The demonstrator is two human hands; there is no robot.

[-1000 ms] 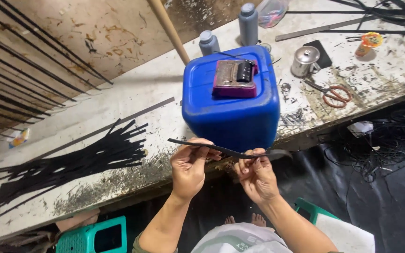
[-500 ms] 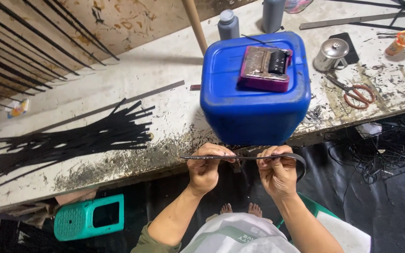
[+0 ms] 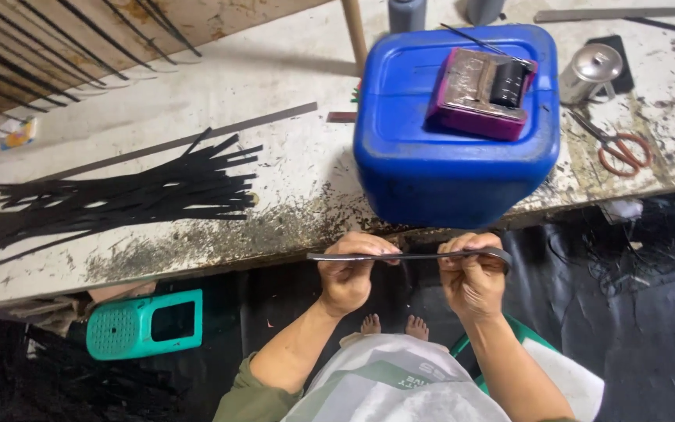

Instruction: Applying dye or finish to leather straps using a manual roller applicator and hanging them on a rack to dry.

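- Just below the bench edge, between my two hands, sits the black strip (image 3: 412, 255): long, thin, flat and dark, held almost level, edge-on to my eyes so it reads as a narrow line.
- My left hand (image 3: 347, 275) is closed on it, fingers curled over the top and thumb underneath, a short tail of strip sticking out past my knuckles to the left.
- My right hand (image 3: 472, 273) pinches the other end, fingers folded shut around it; here the strip bends down in a small curl at the far right tip.
- Between the two grips the strip runs straight and taut-looking, with a faint grey sheen along its upper face.
- Right above my hands, the blue plastic jerrycan (image 3: 455, 133) lies flat on the workbench (image 3: 291, 195), close to the front edge.
- On top of the jerrycan rests a small magenta-framed box with a black roller (image 3: 484, 92).
- Over to the left on the bench, well apart from my hands, a loose pile of similar black strips (image 3: 126, 195) fans out.
- Far right: orange-handled scissors (image 3: 617, 147) and a little steel lidded pot (image 3: 594, 70).
- Down by the floor on the left, a teal plastic stool (image 3: 144, 324).
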